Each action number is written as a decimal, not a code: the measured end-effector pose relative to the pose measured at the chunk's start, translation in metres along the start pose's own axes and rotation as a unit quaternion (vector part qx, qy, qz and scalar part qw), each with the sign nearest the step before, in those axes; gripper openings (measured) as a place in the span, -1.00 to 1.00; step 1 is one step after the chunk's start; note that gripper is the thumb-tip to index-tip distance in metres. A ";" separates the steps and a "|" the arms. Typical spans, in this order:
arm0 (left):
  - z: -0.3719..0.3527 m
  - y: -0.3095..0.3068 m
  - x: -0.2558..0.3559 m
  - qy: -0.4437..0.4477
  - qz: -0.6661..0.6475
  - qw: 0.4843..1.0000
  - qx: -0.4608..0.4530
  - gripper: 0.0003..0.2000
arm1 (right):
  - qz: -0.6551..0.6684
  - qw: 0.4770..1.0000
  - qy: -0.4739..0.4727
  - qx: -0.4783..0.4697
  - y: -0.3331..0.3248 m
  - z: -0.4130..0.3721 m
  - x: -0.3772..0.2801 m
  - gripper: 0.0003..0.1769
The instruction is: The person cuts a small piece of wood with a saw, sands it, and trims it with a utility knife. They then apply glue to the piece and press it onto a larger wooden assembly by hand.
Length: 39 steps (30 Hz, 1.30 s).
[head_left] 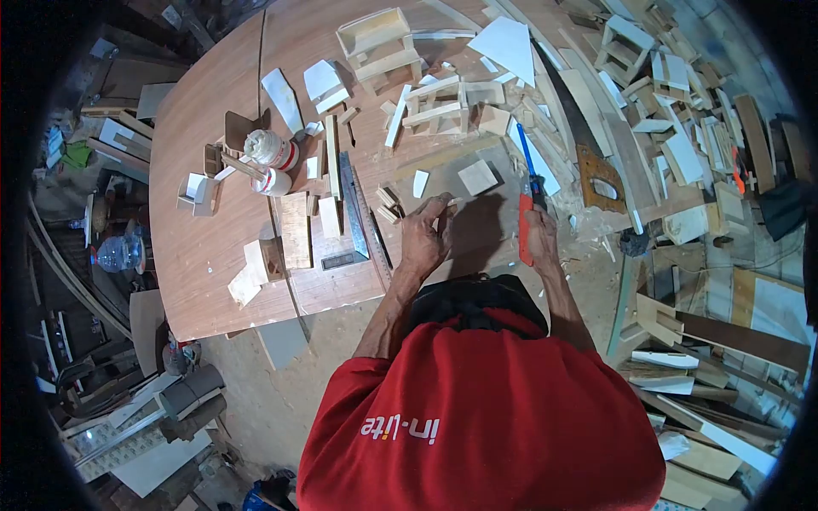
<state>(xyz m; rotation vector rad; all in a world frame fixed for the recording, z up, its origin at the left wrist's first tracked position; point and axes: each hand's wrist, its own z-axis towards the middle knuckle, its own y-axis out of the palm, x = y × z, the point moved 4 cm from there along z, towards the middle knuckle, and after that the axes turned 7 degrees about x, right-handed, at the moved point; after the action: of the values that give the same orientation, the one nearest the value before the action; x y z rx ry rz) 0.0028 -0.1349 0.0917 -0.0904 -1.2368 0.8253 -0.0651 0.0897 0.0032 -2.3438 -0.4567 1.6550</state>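
My right hand [543, 236] is wrapped round the red handle of a small saw [526, 217], whose blue frame points away from me over the table. My left hand [428, 237] is at the table's front edge, fingers bent together round a small pale piece that is too small to make out. Just beyond it lie a square wood block [478, 177] and a small white piece [421, 184]. Left of that hand is a little stack of wood bits [389, 204].
A large handsaw [600, 183] lies at the right. A metal square [353, 213], glue jars [273, 180] and wood strips lie left on the table [204, 281]. Small wooden frames [379, 43] stand at the back. Offcuts are heaped at the right.
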 end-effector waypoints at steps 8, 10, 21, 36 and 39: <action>-0.042 0.046 -0.016 0.020 0.080 0.991 -0.109 -0.88 | 0.026 0.982 0.051 -0.179 -0.001 -0.060 -0.015 -0.65; -0.048 0.050 -0.015 0.059 0.112 0.983 -0.136 -0.84 | 0.048 0.985 0.058 -0.158 0.007 -0.060 0.020 -0.66; -0.054 0.059 -0.006 0.091 0.151 0.980 -0.092 -0.87 | -0.056 0.986 -0.102 -0.118 0.021 -0.074 0.026 -0.74; -0.057 0.065 -0.012 0.117 0.162 0.974 -0.105 -0.88 | -0.259 0.934 -0.244 -0.027 0.034 -0.080 0.020 -0.72; -0.056 0.065 -0.015 0.114 0.151 0.975 -0.113 -0.88 | -0.278 0.912 -0.302 -0.011 0.030 -0.085 0.016 -0.76</action>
<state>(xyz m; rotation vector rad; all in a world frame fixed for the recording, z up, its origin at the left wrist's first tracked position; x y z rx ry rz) 0.0168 -0.0772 0.0285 -0.5542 -1.1080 0.9049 0.0232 0.0673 0.0070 -1.4395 -1.1327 2.0114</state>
